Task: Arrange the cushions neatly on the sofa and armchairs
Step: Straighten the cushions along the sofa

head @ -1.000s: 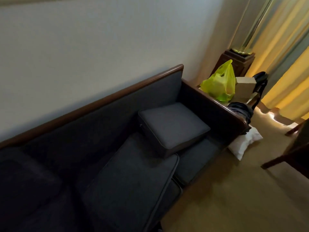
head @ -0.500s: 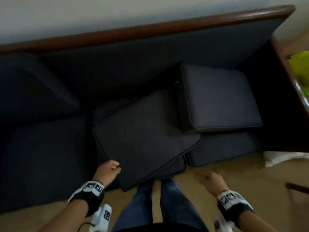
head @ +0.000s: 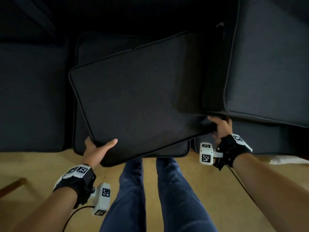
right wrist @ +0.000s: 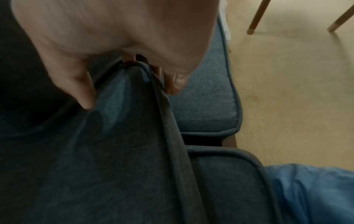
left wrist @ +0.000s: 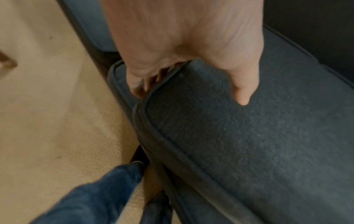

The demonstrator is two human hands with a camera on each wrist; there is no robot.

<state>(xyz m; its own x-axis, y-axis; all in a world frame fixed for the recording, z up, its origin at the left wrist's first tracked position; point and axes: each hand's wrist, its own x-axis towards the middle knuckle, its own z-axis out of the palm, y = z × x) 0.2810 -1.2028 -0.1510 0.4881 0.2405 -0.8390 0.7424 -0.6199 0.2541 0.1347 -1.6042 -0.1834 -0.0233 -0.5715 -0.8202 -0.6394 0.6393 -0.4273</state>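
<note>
A large dark grey cushion (head: pixel 138 97) lies askew across the sofa seat (head: pixel 31 97), its near edge jutting over the front. My left hand (head: pixel 96 148) grips its near left corner, thumb on top, fingers underneath; the left wrist view shows that cushion (left wrist: pixel 249 136) pinched in the left hand (left wrist: pixel 191 68). My right hand (head: pixel 220 126) grips the near right corner, and in the right wrist view the cushion (right wrist: pixel 95 151) is held by the right hand (right wrist: pixel 124 68) with thumb above, fingers below. A second thick cushion (head: pixel 270 61) lies on the right, overlapping the first.
Tan carpet (head: pixel 41 173) runs in front of the sofa, where my legs (head: pixel 133 198) in blue jeans stand. A white pillow (head: pixel 287 159) lies on the floor at the right. Wooden chair legs (right wrist: pixel 258 16) stand nearby, and a wooden leg (head: pixel 11 186) shows at the left.
I have leaned in close over the sofa. Both hands, free half a second ago, now grip the near corners of the large cushion.
</note>
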